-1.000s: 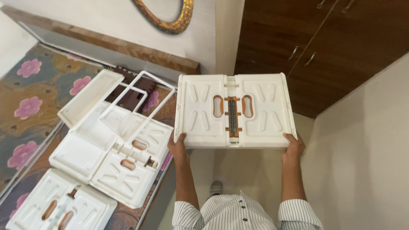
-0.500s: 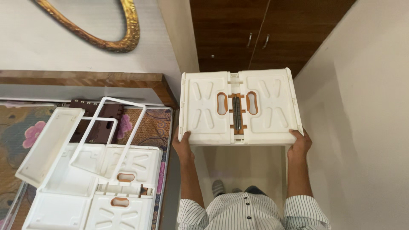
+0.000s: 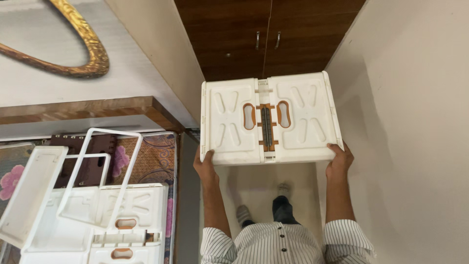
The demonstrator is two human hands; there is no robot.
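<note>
I hold a white folded plastic crate panel (image 3: 303, 120) flat in front of me, above the floor. It has two brown oval handle slots and a dark hinge strip down its middle. My left hand (image 3: 205, 165) grips its near left corner. My right hand (image 3: 338, 160) grips its near right corner. Both arms wear striped sleeves.
More white folded crate panels (image 3: 97, 220) and loose white frames (image 3: 105, 171) lie on a floral bedspread (image 3: 156, 156) at the left. A wooden headboard ledge (image 3: 83, 110) runs behind the bed. Dark wooden cupboard doors (image 3: 264, 34) stand ahead, and a plain wall (image 3: 415, 122) is at the right.
My view has swung to the right, away from the bed and towards the cupboard. The panel stays in both hands, held level.
</note>
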